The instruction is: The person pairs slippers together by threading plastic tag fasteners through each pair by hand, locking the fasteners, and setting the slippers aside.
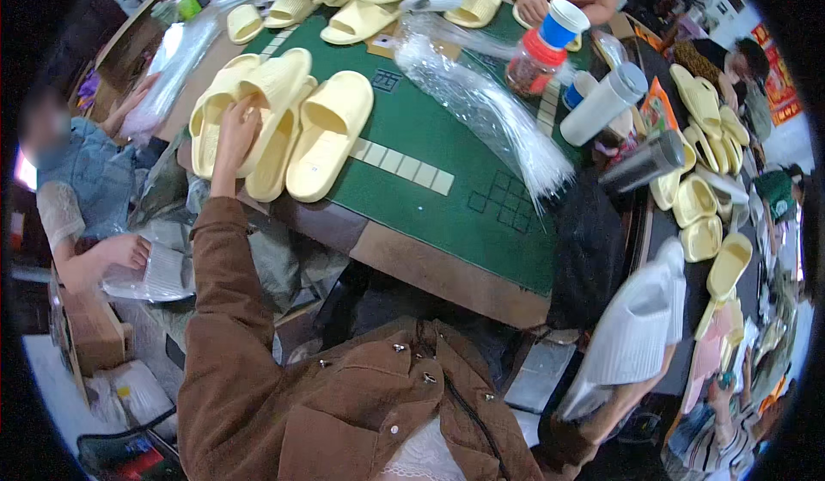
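My left hand (pixel 236 137) reaches over the left end of the green table, its fingers curled at the foot opening of a pale yellow slipper (pixel 288 94). That slipper leans against other yellow slippers (pixel 206 133), and one more yellow slipper (pixel 331 133) lies flat to the right. On my right side, a pair of white ribbed slippers (pixel 632 330) in a clear plastic bag hangs beyond the table edge. My right hand (pixel 657 371) grips it from behind; most of its fingers are hidden by the bag.
A stack of clear plastic bags (pixel 481 94) crosses the green tabletop (pixel 412 240). Behind it stand a red-lidded jar (pixel 533 60), a white bottle (pixel 606 103) and a dark tumbler (pixel 644 163). More yellow slippers (pixel 365 21) line the far edge. Co-workers sit left (pixel 94 171), opposite and right.
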A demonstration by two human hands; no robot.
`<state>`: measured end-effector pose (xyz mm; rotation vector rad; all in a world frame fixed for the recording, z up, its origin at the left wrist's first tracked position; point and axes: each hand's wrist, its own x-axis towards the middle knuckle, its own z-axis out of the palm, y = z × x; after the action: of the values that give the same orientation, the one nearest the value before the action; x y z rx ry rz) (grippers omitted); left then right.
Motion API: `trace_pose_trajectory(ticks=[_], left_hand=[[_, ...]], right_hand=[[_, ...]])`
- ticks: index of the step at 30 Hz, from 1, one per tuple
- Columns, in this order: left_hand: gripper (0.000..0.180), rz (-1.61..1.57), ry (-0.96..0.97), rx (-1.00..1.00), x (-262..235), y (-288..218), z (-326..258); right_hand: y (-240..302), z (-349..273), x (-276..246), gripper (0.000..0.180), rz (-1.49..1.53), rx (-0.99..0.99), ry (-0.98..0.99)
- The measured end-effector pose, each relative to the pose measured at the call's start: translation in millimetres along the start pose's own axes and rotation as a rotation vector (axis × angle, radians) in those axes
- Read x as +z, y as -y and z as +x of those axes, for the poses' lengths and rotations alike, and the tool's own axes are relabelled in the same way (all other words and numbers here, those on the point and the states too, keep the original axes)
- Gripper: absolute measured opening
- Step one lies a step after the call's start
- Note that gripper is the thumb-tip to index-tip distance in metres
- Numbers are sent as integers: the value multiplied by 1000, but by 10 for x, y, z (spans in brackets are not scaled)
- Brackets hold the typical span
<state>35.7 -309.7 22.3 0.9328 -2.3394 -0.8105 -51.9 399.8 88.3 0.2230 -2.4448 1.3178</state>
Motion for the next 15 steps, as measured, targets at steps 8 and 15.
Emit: trace_pose_trajectory(ticks=[8, 15], left_hand=[[44, 84, -211, 349, 330, -1060, -1180], [43, -312, 266, 309, 831, -1649, -1999]], right_hand=[[1004, 144, 1728, 36, 356, -21, 380], [739, -201, 2543, 45, 315, 93, 667]])
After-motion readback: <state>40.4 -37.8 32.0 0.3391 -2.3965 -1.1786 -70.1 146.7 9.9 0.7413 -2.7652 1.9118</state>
